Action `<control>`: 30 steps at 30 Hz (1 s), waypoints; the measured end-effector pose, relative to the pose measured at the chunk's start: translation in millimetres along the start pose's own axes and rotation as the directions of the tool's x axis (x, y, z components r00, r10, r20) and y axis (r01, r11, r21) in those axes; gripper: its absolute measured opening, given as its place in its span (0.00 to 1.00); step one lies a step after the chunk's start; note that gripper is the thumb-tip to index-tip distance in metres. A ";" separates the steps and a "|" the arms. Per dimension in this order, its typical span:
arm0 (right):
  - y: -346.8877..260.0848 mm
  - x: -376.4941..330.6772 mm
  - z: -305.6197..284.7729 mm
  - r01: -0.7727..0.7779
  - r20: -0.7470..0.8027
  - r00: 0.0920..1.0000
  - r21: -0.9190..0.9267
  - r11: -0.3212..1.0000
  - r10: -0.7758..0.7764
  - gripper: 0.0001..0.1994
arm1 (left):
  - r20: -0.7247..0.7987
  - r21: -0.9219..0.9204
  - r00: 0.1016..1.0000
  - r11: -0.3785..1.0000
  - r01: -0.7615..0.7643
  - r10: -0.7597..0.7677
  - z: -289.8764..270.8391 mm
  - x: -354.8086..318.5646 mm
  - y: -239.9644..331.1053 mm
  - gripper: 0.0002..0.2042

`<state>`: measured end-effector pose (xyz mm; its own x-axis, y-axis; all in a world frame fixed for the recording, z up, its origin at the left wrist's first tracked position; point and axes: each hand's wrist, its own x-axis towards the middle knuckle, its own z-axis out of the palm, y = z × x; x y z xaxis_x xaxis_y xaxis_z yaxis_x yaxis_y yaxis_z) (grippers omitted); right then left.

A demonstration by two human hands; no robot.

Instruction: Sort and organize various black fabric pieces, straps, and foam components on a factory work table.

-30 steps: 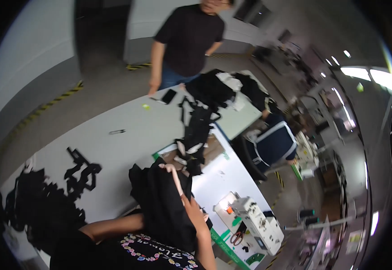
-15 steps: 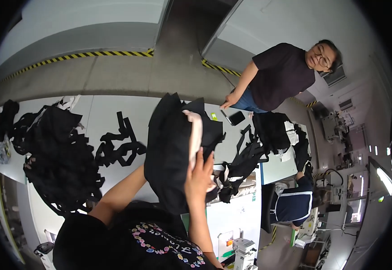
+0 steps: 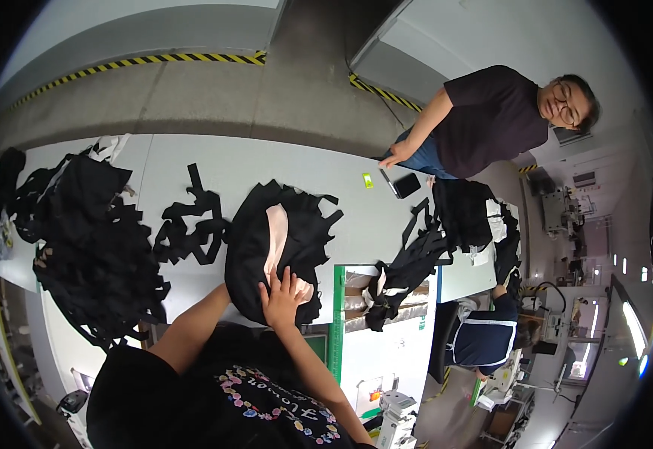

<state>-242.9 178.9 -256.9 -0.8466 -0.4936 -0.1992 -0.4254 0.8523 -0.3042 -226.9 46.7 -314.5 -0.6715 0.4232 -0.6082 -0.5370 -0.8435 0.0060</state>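
One black cloth bundle (image 3: 302, 238) being touched by right hand (image 3: 282, 301), fingers (image 3: 286, 280) spread; left hand hidden, its fingers unreadable; one yellow-green item (image 3: 368, 180) seen on worktop (image 3: 326, 172).

The wall (image 3: 184, 31) is white above and grey below, with striped yellow-black tape (image 3: 192, 57) along its foot. Beside it there is a dark doorway (image 3: 334, 22). The floor (image 3: 214, 97) is grey; a long pale table (image 3: 356, 217) stands before it, and at far right shines a tube lamp (image 3: 633, 327)
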 end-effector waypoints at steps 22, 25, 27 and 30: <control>76.2 23.9 -4.2 0.034 0.001 0.999 0.604 0.796 -0.043 0.27 | -0.160 0.414 0.938 0.884 -0.218 0.307 -6.1 28.6 -28.9 0.20; 46.4 14.3 5.0 0.113 -0.066 0.993 0.375 0.920 -0.095 0.24 | -0.200 0.586 0.887 0.776 -0.231 0.415 -40.3 25.9 -33.7 0.20; 25.0 3.9 8.4 0.088 -0.050 0.995 0.172 0.981 -0.081 0.25 | -0.203 0.694 0.856 0.687 -0.218 0.476 -67.2 20.0 -29.6 0.20; 9.9 -5.8 13.3 0.080 -0.052 0.995 -0.010 0.997 -0.081 0.28 | -0.196 0.827 0.795 0.533 -0.182 0.575 -94.3 17.2 -30.8 0.20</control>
<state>-237.9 187.8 -271.1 -0.8249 -0.5513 -0.1252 -0.4953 0.8115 -0.3099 -173.8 48.8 -400.0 -0.7425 -0.2134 -0.6350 -0.5858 -0.2528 0.7700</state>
